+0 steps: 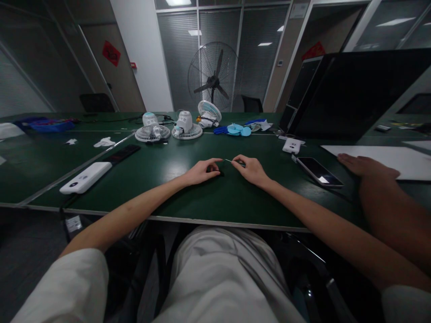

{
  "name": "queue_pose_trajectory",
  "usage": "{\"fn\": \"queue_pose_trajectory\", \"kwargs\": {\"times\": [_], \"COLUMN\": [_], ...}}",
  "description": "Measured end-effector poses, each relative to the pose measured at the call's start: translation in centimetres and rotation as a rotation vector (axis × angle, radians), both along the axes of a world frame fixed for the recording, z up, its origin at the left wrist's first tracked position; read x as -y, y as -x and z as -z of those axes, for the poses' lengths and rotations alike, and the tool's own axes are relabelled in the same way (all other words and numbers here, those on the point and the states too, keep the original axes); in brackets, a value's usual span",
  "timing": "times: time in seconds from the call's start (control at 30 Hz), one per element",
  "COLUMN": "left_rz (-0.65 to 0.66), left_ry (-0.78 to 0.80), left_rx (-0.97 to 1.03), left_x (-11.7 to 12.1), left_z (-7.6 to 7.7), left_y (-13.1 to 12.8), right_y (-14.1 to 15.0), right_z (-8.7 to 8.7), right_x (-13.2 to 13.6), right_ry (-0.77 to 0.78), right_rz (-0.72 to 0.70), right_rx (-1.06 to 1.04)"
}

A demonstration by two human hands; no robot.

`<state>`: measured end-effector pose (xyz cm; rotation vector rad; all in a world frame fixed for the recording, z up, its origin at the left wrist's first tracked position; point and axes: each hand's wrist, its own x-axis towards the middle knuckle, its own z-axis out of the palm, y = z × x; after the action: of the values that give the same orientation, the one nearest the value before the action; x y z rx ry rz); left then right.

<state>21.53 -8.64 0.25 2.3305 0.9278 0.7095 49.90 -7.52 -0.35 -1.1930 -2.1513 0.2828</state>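
My left hand (204,172) rests low over the green table, its index finger stretched out to the right. Below that finger, at the thumb and curled fingers, is a small black piece (221,173); its kind is too small to make out. Across a narrow gap, my right hand (249,170) pinches a slim tool with a thin metal shaft (228,160), which looks like a small screwdriver. The shaft points left, towards my left index fingertip. Most of the tool's handle is hidden by my fingers.
White fans (187,131) and blue gloves (237,130) lie further back. A white device (86,178) lies left, and a phone (319,172) lies right. Another person's hand (368,165) rests by white sheets (414,161). A large black monitor (357,94) stands back right.
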Motion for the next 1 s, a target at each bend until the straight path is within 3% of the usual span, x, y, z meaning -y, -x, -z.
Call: {"fn": "queue_pose_trajectory", "kwargs": {"times": [0.23,0.33,0.43,0.63,0.73,0.9,1.0], "left_rz": [0.091,0.199,0.222,0.199,0.187,0.155,0.153], "left_ry": [-0.284,-0.213,-0.129,-0.236,-0.278,-0.174,-0.185], "left_rx": [-0.033,-0.058,-0.091,-0.142,-0.150,-0.230,-0.256], "left_x": [0.8,0.8,0.6,-0.1,-1.6,-4.8,-5.6], "left_z": [-0.1,-0.1,0.1,0.7,1.1,1.2,1.2], "left_y": [-0.4,-0.8,-0.9,-0.7,-2.5,-7.0,-7.8], "right_y": [-0.1,0.0,0.0,0.3,0.2,0.0,0.0], "right_z": [0.1,0.0,0.0,0.1,-0.2,-0.6,-0.5], "right_x": [0.0,0.1,0.2,0.2,0.4,0.7,0.6], "right_ry": [-0.045,-0.053,-0.062,-0.075,-0.080,-0.091,-0.096], "right_rz": [0.053,0.063,0.073,0.126,0.134,0.198,0.203], "right_rx": [-0.007,-0.011,0.003,0.006,-0.021,-0.083,-0.096]}}
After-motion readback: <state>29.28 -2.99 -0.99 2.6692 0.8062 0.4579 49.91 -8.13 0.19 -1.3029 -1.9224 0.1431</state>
